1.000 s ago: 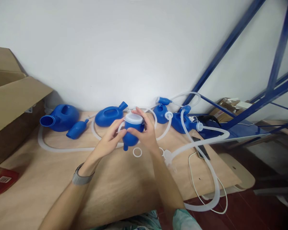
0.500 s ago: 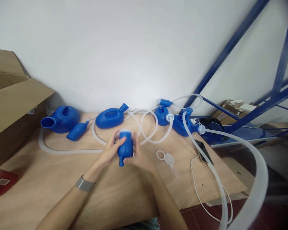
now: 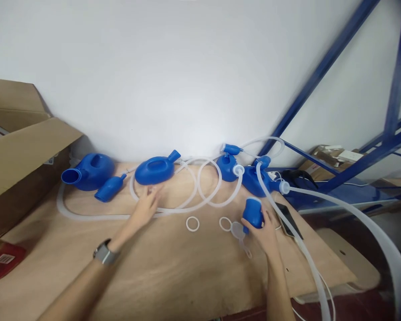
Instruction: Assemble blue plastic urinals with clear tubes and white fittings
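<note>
My right hand [image 3: 264, 228] is wrapped around a blue plastic funnel [image 3: 253, 212], holding it with its wide, white-rimmed end up and its narrow spout down, above a clear plastic cap with a ring and strap [image 3: 238, 231]. Slightly blurred, my left hand [image 3: 149, 200] has its fingers stretched out over the white hose [image 3: 183, 208], with nothing visible in them. Just behind it lies a blue urinal bottle [image 3: 154, 170] with a handle opening. A loose white ring [image 3: 193, 224] rests on the table between my hands.
Another urinal bottle [image 3: 88, 172] and a similar funnel [image 3: 110, 189] lie at left, near a cardboard box [image 3: 26, 169]. Two urinal bottles [image 3: 226, 167] with hoses are at right, close to a phone [image 3: 289, 220] and blue metal frame [image 3: 324, 73]. A hose [image 3: 361, 209] hangs past the table's right edge.
Both hands were on the funnel; my left hand has let go and moved back and left. My right hand has carried the funnel right. The white ring now shows on the table.
</note>
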The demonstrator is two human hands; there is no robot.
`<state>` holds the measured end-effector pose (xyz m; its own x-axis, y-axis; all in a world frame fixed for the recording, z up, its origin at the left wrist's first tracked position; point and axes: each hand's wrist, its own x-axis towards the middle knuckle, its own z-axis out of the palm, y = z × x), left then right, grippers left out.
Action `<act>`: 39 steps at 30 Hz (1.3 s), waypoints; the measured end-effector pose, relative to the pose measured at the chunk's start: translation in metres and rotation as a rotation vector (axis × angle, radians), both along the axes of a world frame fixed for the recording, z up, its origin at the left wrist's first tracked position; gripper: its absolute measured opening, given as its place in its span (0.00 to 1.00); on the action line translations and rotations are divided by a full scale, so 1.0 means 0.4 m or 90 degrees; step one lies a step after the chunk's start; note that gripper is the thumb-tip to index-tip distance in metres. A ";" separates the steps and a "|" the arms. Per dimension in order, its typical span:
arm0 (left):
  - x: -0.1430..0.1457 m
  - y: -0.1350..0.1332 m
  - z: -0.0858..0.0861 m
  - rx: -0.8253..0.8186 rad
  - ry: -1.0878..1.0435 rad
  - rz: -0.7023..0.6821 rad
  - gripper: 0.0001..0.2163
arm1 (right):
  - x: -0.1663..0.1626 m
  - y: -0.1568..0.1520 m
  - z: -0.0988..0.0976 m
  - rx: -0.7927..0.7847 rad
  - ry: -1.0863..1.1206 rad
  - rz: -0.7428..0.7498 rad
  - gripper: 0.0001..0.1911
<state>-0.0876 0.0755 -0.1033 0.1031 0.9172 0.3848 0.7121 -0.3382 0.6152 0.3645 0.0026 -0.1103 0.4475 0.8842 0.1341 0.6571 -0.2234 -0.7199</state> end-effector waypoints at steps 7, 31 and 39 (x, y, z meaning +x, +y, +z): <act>-0.059 0.330 0.154 0.027 0.263 0.137 0.27 | 0.013 0.068 -0.106 -0.032 0.009 -0.008 0.57; 0.255 -0.406 0.106 0.046 -0.207 0.157 0.17 | -0.521 -0.091 0.217 -0.107 0.391 0.573 0.35; 0.254 -0.502 0.112 -0.219 -0.465 0.043 0.24 | -0.502 -0.136 0.212 -0.124 0.272 0.594 0.23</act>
